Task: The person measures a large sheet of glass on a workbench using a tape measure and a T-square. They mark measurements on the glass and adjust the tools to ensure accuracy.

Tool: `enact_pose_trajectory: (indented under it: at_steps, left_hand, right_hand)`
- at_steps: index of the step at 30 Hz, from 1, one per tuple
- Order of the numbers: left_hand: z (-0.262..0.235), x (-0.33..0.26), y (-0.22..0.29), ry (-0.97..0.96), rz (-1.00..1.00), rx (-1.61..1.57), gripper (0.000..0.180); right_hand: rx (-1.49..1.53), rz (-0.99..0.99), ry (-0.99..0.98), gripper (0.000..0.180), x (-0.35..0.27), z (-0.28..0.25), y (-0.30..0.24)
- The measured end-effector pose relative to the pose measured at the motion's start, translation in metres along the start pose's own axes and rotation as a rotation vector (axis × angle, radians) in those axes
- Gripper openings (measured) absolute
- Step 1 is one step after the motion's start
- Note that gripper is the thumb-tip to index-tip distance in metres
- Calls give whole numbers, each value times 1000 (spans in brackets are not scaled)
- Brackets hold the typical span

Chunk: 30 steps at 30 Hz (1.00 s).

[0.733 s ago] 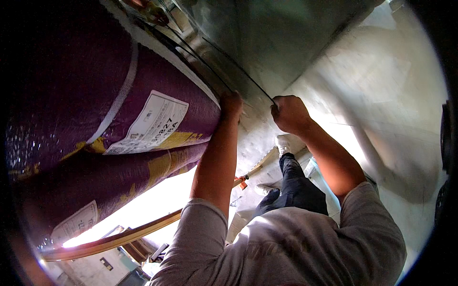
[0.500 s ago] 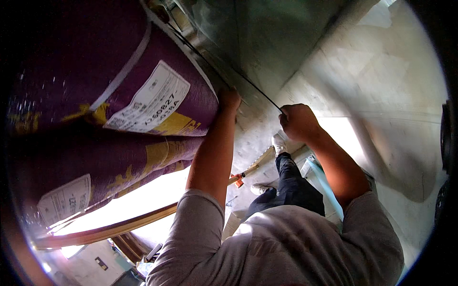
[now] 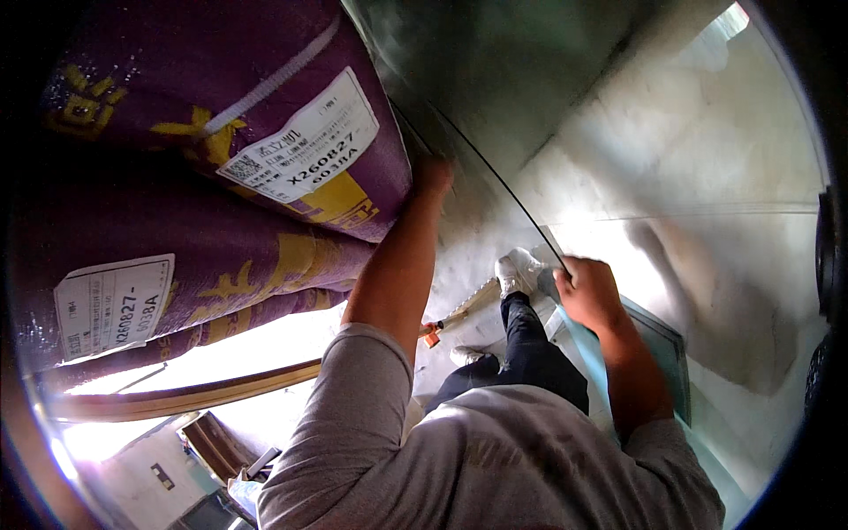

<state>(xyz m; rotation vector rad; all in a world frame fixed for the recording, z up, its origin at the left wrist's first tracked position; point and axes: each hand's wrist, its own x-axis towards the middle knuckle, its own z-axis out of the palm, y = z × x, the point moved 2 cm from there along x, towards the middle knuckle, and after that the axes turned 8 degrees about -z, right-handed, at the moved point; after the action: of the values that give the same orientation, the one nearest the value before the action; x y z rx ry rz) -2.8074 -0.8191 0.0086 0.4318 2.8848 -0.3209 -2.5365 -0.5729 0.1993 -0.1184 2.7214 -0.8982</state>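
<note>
In my right hand (image 3: 587, 291), closed in a fist, is the end of a thin black cord (image 3: 499, 181). From the fist the cord climbs up and left into the dark area at the top. My left hand (image 3: 433, 177) is closed beside the right edge of a purple wrapped bundle (image 3: 274, 53); a second dark strand runs down into it, and its fingers are partly in shadow. The bundle has a white label (image 3: 305, 141), a pale band and yellow markings. Below it lies another purple bundle (image 3: 212, 238) with its own white label (image 3: 115, 305).
A curved wooden edge (image 3: 194, 402) crosses the lower left. An orange piece (image 3: 431, 338) lies on the floor near my shoes (image 3: 512, 274). A pale blue-green panel (image 3: 658, 353) stands by my right forearm. A large grey surface (image 3: 707, 141) fills the upper right.
My right hand has moved down and to the right, drawing a longer stretch of cord with it. My left hand stays by the bundle's edge. The view has shifted slightly.
</note>
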Motion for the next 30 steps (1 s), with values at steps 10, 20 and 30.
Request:
enact_pose_trajectory:
  at_steps: [10,20,30]
  left_hand:
    - [28,32,31,197,-53,-162,25]
    - [2,39,55,31,-577,-1011,60]
    - [30,-27,54,133,-401,-1218,66]
  right_hand:
    - [141,-19,143,12,-87,27,48]
    - [87,47,105,22,-126,40,66]
    - [77,-30,202,10,-137,53,51]
